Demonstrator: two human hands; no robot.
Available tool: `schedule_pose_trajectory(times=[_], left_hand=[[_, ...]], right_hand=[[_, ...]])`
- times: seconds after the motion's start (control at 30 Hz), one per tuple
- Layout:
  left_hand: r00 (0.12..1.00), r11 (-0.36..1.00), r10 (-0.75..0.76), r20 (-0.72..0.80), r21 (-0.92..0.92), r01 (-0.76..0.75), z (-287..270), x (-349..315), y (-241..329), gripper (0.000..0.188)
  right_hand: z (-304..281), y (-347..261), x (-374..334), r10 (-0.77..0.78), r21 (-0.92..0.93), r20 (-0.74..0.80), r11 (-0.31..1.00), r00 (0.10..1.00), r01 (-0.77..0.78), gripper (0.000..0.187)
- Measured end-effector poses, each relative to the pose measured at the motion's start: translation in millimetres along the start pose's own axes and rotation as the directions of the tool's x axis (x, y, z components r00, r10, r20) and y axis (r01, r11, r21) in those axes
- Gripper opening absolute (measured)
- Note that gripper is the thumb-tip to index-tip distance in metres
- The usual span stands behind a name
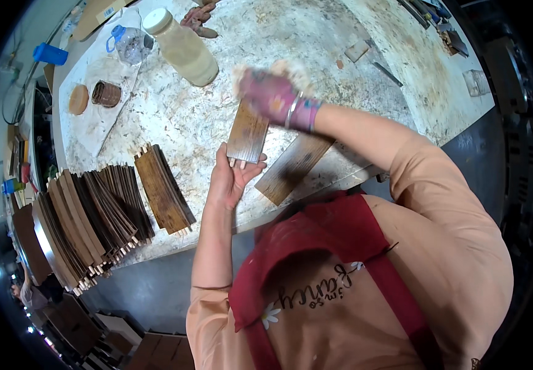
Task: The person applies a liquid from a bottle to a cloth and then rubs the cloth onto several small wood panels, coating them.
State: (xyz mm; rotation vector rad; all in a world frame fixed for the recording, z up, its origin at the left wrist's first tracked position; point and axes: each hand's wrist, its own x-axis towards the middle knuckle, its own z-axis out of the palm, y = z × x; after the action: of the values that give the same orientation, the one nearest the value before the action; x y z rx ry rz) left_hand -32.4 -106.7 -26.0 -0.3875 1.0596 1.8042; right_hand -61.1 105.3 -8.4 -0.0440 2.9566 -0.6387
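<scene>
A white tabletop (186,120), blotched with brown and grey stains, fills most of the view, its near edge running just in front of the person. Grey floor (149,293) shows below that edge; brown cardboard boxes (164,353) stand at lower left, and another person (32,296) is partly visible beyond the left edge.

Toward the far left corner, a tall clear jar with a white lid (186,52) holds cloudy, pale yellowish liquid. Beside it is a clear plastic jug with a blue handle (131,46); its contents are unclear. A blue plastic cup (50,53) lies by the left edge. Nearer, a round brown pot (106,94) sits beside a tan disc (78,98); the pot's inside cannot be made out. A small clear container (476,82) is at the right edge.

The bare left hand (235,179) grips the near end of a brown wooden board with pale pegs (246,139), held over the middle of the tabletop's near half. The right hand (272,98), in a pink patterned glove and blurred, is closed around a crumpled cream cloth (291,74) at the board's far end. A second brown board (295,168) lies by the near edge. A small stack of brown boards (163,190) and a long row of dark pegged slats (84,222) occupy the near left corner.
</scene>
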Motion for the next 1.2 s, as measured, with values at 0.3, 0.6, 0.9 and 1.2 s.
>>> schedule_pose_trajectory(times=[0.3,0.6,0.9,1.2], left_hand=[[0.998,0.993,0.069,-0.011,0.094,-0.067,9,-4,-2,0.058],[0.978,0.975,0.140,-0.155,0.192,-0.109,12,-11,-6,0.047],[0.953,0.954,0.261,-0.155,0.194,-0.230,-17,-67,0,0.039],[0.977,0.980,0.176,-0.120,0.120,-0.161,-7,-44,-3,0.035]], right_hand=[[-36,6,-30,-0.151,0.072,-0.328,0.980,0.932,0.184,0.020],[-24,70,-17,0.046,0.022,-0.228,0.999,0.973,-0.042,0.020],[-63,104,-76,-0.082,0.198,-0.237,0.971,0.968,0.131,0.043],[-96,258,-103,-0.019,-0.350,-0.144,0.936,0.989,-0.033,0.051]])
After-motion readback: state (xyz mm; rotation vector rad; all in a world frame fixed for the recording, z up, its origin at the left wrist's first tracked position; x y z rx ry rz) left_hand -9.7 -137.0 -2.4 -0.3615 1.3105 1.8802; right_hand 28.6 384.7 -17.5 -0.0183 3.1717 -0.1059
